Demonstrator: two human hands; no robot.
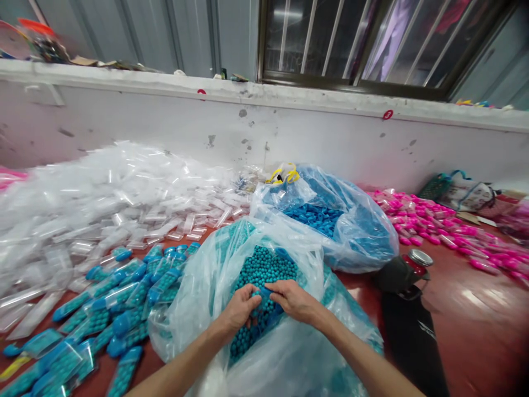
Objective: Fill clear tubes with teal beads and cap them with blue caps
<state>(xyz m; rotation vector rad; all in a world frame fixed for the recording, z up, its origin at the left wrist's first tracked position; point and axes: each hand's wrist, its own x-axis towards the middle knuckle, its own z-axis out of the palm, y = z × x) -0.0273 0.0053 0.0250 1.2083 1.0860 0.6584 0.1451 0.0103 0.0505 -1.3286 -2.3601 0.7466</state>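
Observation:
An open clear plastic bag (182, 314) of small teal beads (264, 264) lies in front of me. Over the beads, my left hand (239, 309) is closed, its thumb and fingers around what looks like a clear tube with teal beads; the fingers partly hide it. My right hand (295, 300) pinches a blue cap (268, 292) against the tube's end, the fingertips of both hands nearly meeting. Whether the cap is seated cannot be seen. To the left, bead-filled clear tubes with blue caps (124, 325) lie in a loose heap.
A large pile of clear empty tubes (124, 193) spreads along the wall at left. Behind the bead bag sits a bag of blue caps (367, 231). Pink-filled tubes (438, 226) lie at right, near a lidded jar (419, 262) and a black strip (409, 336) on the red floor.

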